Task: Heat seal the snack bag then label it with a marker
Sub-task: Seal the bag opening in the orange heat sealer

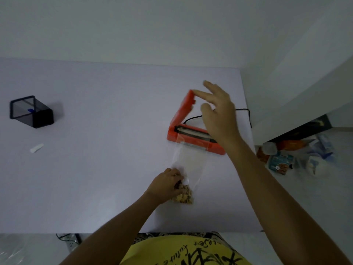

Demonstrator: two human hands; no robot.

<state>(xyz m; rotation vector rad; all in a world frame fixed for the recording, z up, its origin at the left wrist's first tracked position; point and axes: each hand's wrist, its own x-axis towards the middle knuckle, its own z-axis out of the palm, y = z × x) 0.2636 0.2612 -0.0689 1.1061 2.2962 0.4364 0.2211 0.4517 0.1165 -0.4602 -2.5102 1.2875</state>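
- The snack bag (188,165) was a clear, glossy plastic pouch lying flat on the pale matte table (95,169), its long axis running from near to far, right of centre.
- Crumbly tan snack pieces (184,197) sat bunched in the bag's near end; the rest of the pouch was flat and see-through.
- The bag's far, open end lay across the black sealing strip of the heat sealer (193,134), an orange hard-plastic unit with its hinged lid (184,108) raised at a steep angle; a black cord (242,113) trailed behind it.
- Left hand (167,183): fingers curled, grasping the bag's near left edge just beside the snack pieces.
- Right hand (217,113): fingers spread and released, holding nothing; fingertips (196,92) at the lid's top edge, contact could not be told because of blur.
- Far left: a dark mesh pen holder (31,111), square-sided, with something blue inside.
- Left, nearer: a small white cylindrical piece (36,148) lying on the table.
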